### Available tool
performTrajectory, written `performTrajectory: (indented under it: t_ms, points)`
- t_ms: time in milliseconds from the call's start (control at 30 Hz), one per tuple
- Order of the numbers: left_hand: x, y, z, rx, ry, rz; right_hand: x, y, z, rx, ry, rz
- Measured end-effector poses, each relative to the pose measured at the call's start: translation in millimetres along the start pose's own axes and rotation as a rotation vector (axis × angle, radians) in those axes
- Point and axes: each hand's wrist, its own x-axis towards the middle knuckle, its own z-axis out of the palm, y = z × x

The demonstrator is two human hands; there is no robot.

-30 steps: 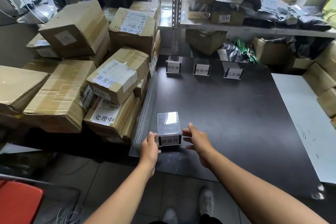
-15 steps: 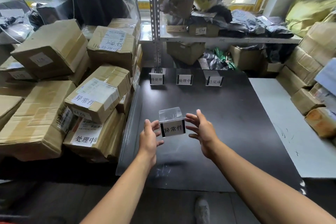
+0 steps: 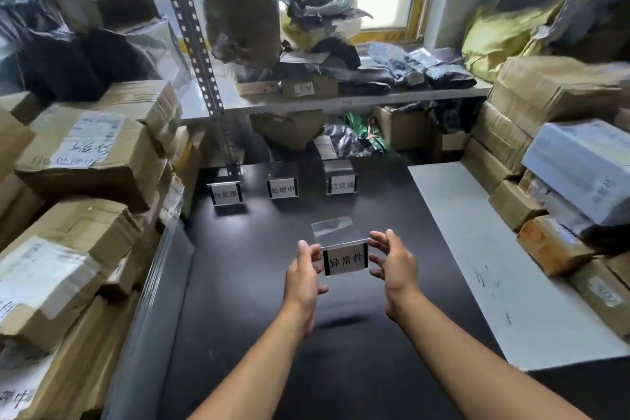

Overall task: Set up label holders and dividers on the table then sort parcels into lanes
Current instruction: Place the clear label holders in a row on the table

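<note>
Two bare forearms reach in over the black table, whose top is matte and smooth. Between the hands, held clear of the tabletop with a faint shadow beneath it, is a clear label holder. It is a glossy, boxy bent acrylic piece with a white paper card printed in black characters between two black end bars. The left hand grips its left end, fingers curled against the edge and thumb tucked below. The right hand holds the right end, fingers splayed and gently bent, tips on the plastic.

A long grey translucent panel runs along the table's left edge. Beside it are piled cardboard boxes, creased, taped and pasted with white labels. A flat white board, scuffed with pen marks, adjoins the table on the right, and more cartons and a pale wrapped box are stacked past it.

Three standing label holders form a row at the table's far edge, well apart from the held one. Behind them a perforated metal upright carries a white shelf of crumpled dark plastic mailers.
</note>
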Motion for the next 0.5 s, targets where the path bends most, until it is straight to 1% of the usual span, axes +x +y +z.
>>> performTrajectory:
  t_ms: [100, 167, 367, 500]
  points:
    - [20.7, 4.3, 50.7, 0.025, -0.033, -0.006, 42.8, -13.3, -27.0, 0.068, 0.109, -0.001]
    - [38.2, 9.9, 83.8, 0.038, -0.05, -0.01, 70.9, -26.3, -44.2, 0.079, 0.139, -0.001]
    - [101.4, 32.3, 166.7, 0.073, -0.054, -0.007, 162.7, -64.0, -74.3, 0.085, 0.151, 0.013]
    - [148.8, 41.2, 203.9, 0.091, -0.036, -0.02, 223.9, -79.2, -76.4, 0.075, 0.107, 0.025]
